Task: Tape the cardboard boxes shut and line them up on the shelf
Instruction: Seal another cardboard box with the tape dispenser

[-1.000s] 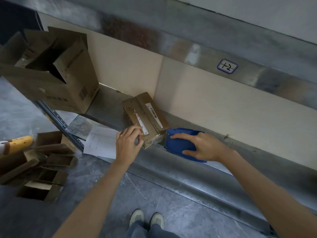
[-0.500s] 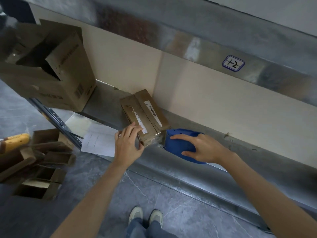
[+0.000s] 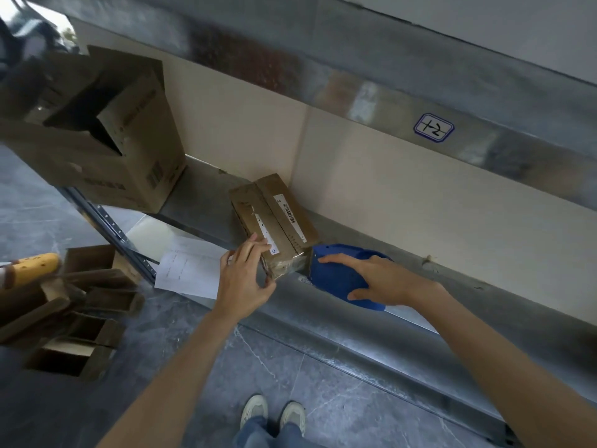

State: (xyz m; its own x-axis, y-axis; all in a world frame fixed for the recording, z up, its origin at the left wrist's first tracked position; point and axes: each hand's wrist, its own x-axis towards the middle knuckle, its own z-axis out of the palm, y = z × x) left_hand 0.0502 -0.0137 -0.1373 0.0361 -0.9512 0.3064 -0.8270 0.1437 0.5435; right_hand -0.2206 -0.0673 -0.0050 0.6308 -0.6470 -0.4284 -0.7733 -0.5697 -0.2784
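The left hand [image 3: 245, 279] pinched, apparently, the near end of the box [image 3: 274, 218] on the shelf [image 3: 203, 195]; just beside it the right hand [image 3: 384, 279] gripped the dispenser [image 3: 334, 274] against the box's end.

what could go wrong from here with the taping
The small box lies askew near the front edge of the shelf, held only at its near end by the left hand; a pull from the blue tape dispenser in the right hand could drag it off. The left fingers also sit close to the dispenser's mouth, so they might get nicked or taped.
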